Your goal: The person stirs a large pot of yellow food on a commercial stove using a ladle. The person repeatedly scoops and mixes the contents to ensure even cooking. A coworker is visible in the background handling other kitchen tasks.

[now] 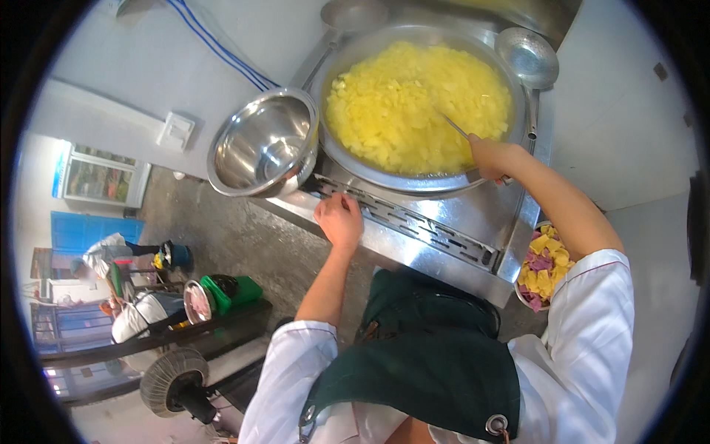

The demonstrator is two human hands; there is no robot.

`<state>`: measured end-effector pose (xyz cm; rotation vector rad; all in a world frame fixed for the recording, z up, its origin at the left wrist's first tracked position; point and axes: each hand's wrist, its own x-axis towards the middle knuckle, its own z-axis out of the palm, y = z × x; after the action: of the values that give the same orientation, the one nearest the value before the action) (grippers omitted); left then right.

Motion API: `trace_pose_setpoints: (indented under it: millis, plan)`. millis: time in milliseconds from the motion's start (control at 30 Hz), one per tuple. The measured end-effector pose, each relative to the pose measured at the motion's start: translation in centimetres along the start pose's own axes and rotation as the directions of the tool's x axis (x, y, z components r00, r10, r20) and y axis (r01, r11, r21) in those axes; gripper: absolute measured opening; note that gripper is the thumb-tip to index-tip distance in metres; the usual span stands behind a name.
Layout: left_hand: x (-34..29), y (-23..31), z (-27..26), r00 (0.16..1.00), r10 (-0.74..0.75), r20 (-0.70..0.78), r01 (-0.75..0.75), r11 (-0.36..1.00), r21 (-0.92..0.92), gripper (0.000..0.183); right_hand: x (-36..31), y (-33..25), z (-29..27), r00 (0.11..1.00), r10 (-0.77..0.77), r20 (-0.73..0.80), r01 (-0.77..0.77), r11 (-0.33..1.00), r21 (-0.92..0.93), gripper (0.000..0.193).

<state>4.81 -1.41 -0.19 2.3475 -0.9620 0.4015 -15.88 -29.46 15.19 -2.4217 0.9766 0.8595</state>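
Observation:
A large round wok [347, 164] full of yellow chunks [414, 103], which look like cut potato in steaming liquid, sits in the steel stove. At its right rim my right hand [494, 157] is closed round a thin metal utensil [454, 127]. The utensil's far end dips among the chunks, so I cannot tell its kind. My left hand [340, 220] hovers by the stove's front edge with fingers loosely curled and nothing visible in them. A shiny steel bowl [266, 144] stands just beyond it, left of the wok.
Steel ladles, one at the right [528, 59] and one at the back left [353, 13], rest beside the wok. A container of yellow and purple pieces [543, 268] is below right. Far left are a fan [174, 381], a green bin [238, 290] and other people [148, 314].

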Motion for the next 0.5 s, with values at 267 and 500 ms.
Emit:
trace_pose_setpoints:
  millis: [267, 500]
  plan:
    - [-0.3, -0.3, 0.2, 0.998, 0.031, -0.047, -0.033, 0.999, -0.027, 0.015, -9.3, 2.2, 0.5, 0.995, -0.096, -0.037, 0.091, 0.989, -0.118, 0.059]
    - [-0.5, -0.5, 0.3, 0.998, 0.052, -0.031, -0.052, 0.999, 0.006, 0.014, -22.4, 2.5, -4.3, 0.939, 0.007, -0.344, 0.039, 0.991, 0.126, 0.05]
